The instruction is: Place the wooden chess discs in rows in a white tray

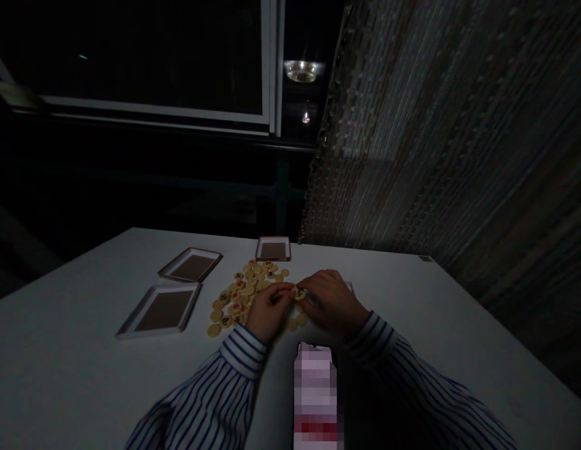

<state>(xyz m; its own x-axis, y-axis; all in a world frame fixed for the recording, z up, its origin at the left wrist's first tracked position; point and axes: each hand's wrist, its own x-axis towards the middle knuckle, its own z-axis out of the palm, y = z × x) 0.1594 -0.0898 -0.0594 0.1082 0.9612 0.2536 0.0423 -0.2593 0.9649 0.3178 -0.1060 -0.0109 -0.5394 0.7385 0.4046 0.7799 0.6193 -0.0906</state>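
Observation:
A round wooden xiangqi piece [299,293] with a dark character is between my two hands, above the white table. The closed fingertips of my left hand [270,307] touch its left side. My right hand [335,303] has its thumb and fingers closed on the right side of the same piece. Loose xiangqi pieces [247,290], some with red or black characters and some blank side up, are spread to the left of and beyond my left hand. A few pale pieces [292,324] lie below, between my hands. A white edge [350,287] shows behind my right hand, mostly hidden.
On the left of the white table [75,350] lie two shallow open boxes, a nearer one [152,294] and a brown-rimmed one [168,265]. Another small open box [273,258] is at the far edge. A phone [315,387] lies in front. A bead curtain [388,137] hangs at right.

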